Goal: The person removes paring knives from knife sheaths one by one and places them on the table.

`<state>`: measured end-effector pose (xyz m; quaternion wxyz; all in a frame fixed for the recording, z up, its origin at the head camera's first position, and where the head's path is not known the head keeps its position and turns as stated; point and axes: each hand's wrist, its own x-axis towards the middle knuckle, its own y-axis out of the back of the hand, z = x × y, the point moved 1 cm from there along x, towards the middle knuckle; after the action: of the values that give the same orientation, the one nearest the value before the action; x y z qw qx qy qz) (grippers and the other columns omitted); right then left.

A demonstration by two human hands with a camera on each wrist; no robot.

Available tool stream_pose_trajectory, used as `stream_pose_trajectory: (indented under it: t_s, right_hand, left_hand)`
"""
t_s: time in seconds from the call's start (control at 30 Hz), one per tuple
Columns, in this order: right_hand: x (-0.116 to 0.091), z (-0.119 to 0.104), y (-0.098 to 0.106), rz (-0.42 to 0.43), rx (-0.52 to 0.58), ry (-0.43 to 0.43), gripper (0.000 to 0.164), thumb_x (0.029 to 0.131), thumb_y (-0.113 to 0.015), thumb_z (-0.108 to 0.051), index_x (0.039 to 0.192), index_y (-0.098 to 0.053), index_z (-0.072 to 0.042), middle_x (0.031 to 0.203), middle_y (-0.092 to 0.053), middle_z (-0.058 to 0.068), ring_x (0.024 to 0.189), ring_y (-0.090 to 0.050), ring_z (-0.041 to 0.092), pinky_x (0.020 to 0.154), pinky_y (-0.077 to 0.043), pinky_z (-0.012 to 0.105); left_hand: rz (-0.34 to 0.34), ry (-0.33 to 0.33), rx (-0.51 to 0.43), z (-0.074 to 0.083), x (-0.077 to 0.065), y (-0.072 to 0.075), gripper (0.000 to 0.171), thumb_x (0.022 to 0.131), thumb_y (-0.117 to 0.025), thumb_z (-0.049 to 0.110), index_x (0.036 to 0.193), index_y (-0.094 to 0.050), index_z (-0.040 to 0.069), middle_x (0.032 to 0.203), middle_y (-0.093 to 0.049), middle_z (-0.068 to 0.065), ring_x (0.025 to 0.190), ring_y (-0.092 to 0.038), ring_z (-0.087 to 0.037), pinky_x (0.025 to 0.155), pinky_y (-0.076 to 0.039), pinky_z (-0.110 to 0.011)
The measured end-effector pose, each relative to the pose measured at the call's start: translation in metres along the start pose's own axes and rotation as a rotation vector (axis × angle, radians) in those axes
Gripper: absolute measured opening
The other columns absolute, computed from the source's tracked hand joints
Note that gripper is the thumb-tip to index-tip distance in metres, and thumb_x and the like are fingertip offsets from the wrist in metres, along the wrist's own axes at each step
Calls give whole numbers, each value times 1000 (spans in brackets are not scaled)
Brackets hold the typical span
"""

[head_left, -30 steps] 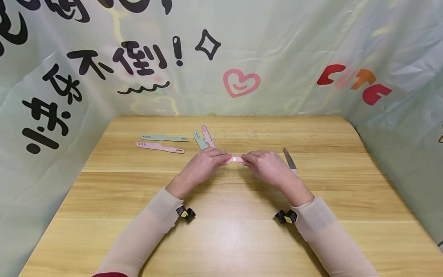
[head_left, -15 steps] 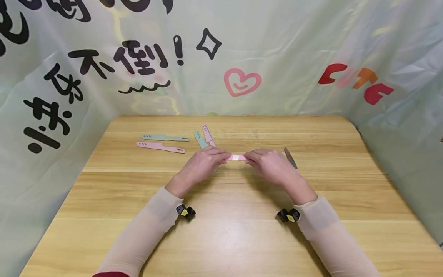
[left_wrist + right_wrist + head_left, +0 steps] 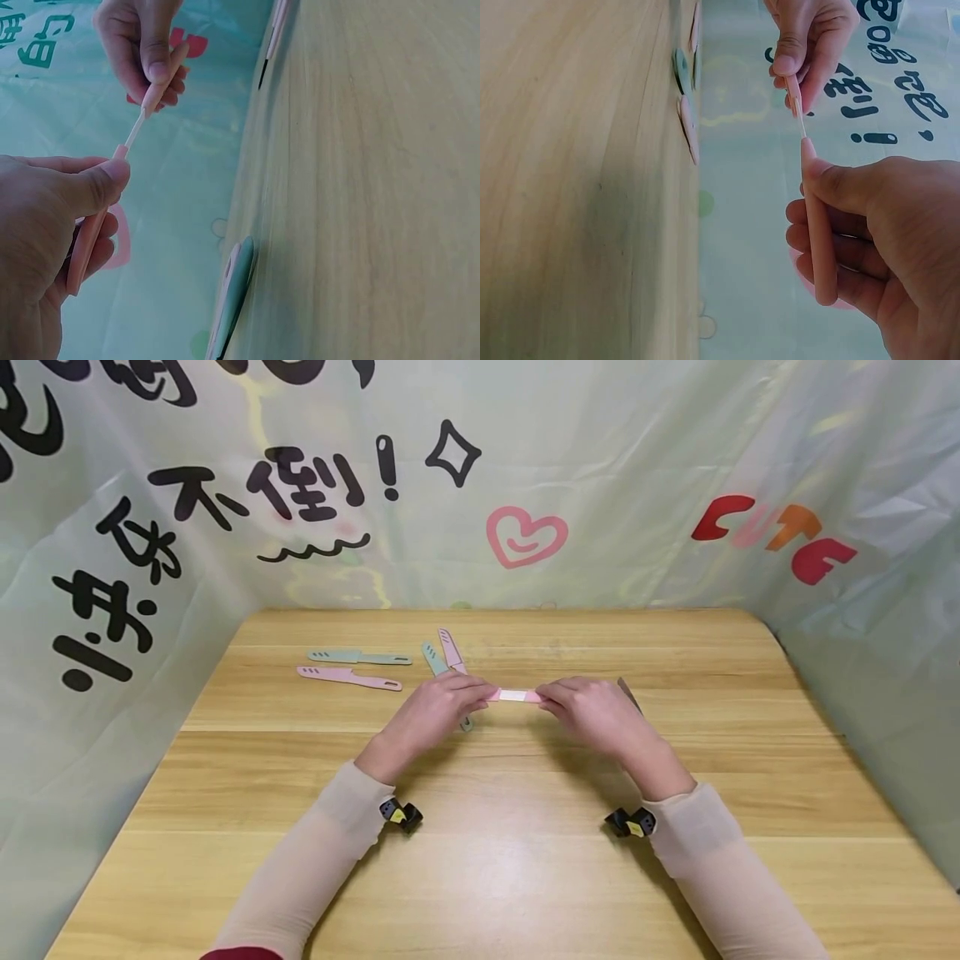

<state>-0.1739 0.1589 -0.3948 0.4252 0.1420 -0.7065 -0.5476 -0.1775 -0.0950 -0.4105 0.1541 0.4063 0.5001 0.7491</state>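
In the head view my left hand and right hand hold a small pink knife level between them, above the table. A short stretch of its pale blade shows between the hands. My right thumb and fingers grip the rounded pink handle. The left hand pinches the pink sheath, with the blade's tip end hidden inside it. Behind and partly under my left hand lie a green sheathed knife and a pink one, crossing or touching.
To the left lie a green sheathed knife and a pink sheathed knife, roughly parallel. A bare knife blade pokes out behind my right hand. The wooden table ends at a printed cloth at the back and sides.
The hands have drawn slightly apart, mostly the right hand moving right, and more of the blade shows between handle and sheath. Both hands are also slightly farther up in the head view.
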Motion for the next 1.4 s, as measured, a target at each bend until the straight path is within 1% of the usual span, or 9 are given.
stream_pose_trajectory:
  t_s: [0.2,0.27,0.43,0.6,0.73,0.93,1.13,1.4]
  right_hand:
    - [0,3,1,21,-20,4,19,88,-75,-19,102,-75,-7,91,-73,7,78,-70,22,57,-58,40]
    - [-1,4,2,23,-18,-3,19,88,-75,-20,101,-75,-7,92,-73,7,79,-71,23,58,-58,41]
    - [-3,8,5,20,8,-16,18,88,-74,-17,101,-74,-4,92,-73,8,82,-71,25,66,-59,43]
    - [-4,10,6,25,10,-13,18,89,-74,-16,101,-73,-2,91,-73,9,81,-71,26,66,-59,43]
    - [-5,11,6,34,21,-28,19,89,-73,-17,100,-73,-3,91,-73,9,80,-70,26,67,-59,44]
    - [-6,14,6,60,28,-44,19,88,-74,-17,100,-73,-2,91,-73,10,82,-71,27,69,-58,45]
    - [-6,15,6,73,23,-39,18,88,-75,-16,99,-73,-3,89,-73,9,78,-70,26,63,-58,45]
    - [-5,15,7,71,28,-64,19,89,-73,-18,101,-72,-2,89,-71,8,73,-68,24,58,-57,43]
  left_hand:
    - [7,16,-15,-3,-1,2,33,87,-74,10,120,-70,10,117,-69,-3,107,-64,-18,95,-52,-29]
    - [10,22,-18,-5,-2,3,34,87,-74,8,120,-70,10,118,-69,-3,107,-63,-18,96,-51,-29]
    - [14,33,-17,-8,-4,6,32,88,-73,8,120,-70,9,119,-69,-4,109,-63,-19,98,-50,-30]
    - [31,26,-10,-12,-4,8,29,89,-72,10,119,-71,9,118,-69,-4,110,-63,-20,100,-49,-31]
    - [41,16,-13,-14,-5,7,29,89,-72,11,118,-71,9,119,-69,-5,111,-63,-20,102,-48,-32]
    - [37,25,-3,-17,-5,9,28,89,-72,10,118,-71,9,119,-69,-5,110,-63,-20,101,-48,-32]
    - [52,21,4,-20,-5,11,28,90,-72,11,117,-72,9,119,-69,-4,110,-63,-20,102,-48,-33]
    - [81,-6,4,-22,-5,12,26,89,-72,11,115,-73,8,115,-70,-5,106,-65,-21,98,-50,-32]
